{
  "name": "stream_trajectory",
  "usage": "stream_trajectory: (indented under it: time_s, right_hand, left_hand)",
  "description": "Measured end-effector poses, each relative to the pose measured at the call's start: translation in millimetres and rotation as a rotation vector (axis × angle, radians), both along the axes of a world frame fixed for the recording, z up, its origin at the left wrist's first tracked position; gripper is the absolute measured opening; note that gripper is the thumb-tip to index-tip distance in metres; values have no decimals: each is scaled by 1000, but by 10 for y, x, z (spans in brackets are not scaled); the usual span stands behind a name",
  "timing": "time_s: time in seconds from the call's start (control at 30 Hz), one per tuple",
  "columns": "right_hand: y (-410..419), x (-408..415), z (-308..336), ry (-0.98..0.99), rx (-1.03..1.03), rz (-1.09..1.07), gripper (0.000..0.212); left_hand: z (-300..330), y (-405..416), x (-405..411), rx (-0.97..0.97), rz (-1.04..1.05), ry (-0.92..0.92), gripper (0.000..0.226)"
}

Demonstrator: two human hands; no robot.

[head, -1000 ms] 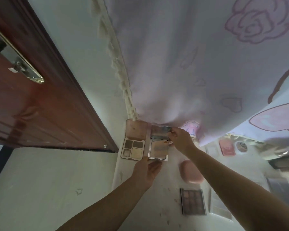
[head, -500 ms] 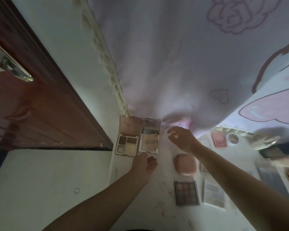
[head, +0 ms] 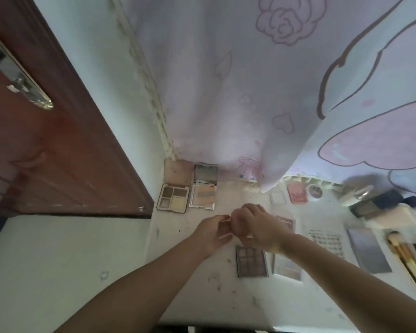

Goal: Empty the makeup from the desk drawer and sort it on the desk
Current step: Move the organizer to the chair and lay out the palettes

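Both forearms extend over the white desk (head: 202, 292). Left hand (head: 213, 233) and right hand (head: 255, 227) meet mid-desk, fingers curled around a pink compact (head: 238, 223); grip on it unclear. Two open palettes, four-pan palette (head: 173, 198) and mirrored compact (head: 203, 193), lie beyond against the curtain (head: 226, 92).

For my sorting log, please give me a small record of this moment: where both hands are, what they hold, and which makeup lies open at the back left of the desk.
left hand: over the desk, fingers curled, meeting the right hand
right hand: curled, touching the left hand
held item: cannot tell, hidden by the fingers
back left: open four-pan palette, open mirror compact beside it
near hands: closed eyeshadow palette
right edge: brushes
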State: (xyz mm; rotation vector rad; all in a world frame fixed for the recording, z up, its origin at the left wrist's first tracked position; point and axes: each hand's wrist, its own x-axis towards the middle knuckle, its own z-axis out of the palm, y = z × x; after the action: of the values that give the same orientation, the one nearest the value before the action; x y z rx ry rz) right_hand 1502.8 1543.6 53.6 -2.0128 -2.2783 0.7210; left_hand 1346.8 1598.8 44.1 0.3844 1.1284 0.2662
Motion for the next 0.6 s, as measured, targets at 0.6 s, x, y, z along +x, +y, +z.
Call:
stream_trajectory:
  time_s: [0.6]
  right_hand:
    - [253,-908,406,465,-186,-29,45]
  left_hand:
    - [121,-105,-1240,-32,57,-372,51]
